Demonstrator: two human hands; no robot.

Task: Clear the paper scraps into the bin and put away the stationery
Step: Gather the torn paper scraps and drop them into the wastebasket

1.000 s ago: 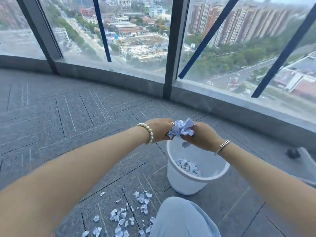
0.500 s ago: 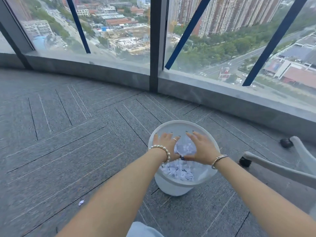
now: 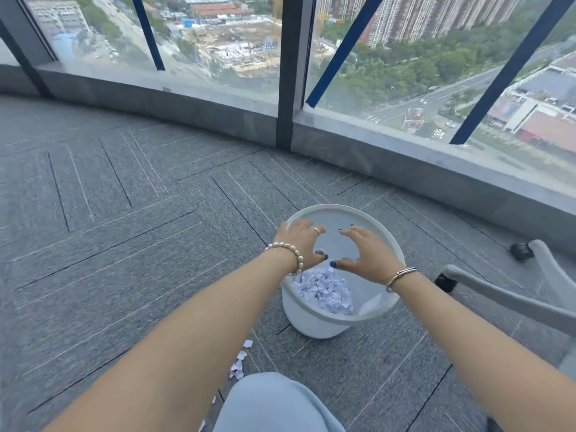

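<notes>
A white round bin (image 3: 314,319) stands on the grey carpet, with a heap of white paper scraps (image 3: 324,291) inside it. Both my hands hover over the bin's mouth. My left hand (image 3: 300,241), with a pearl bracelet at the wrist, has its fingers spread and holds nothing. My right hand (image 3: 366,255), with a metal bangle, is spread the same way and is empty. A few more paper scraps (image 3: 238,364) lie on the carpet just in front of the bin, beside my knee (image 3: 274,403).
A curved low window sill (image 3: 405,163) and glass wall run behind the bin. The grey legs and castors of an office chair (image 3: 498,294) reach in from the right, close to the bin. Open carpet stretches to the left.
One second ago both hands held a bunch of scraps above the bin. They let it fall in, and now both hands are spread and empty above the heap.
</notes>
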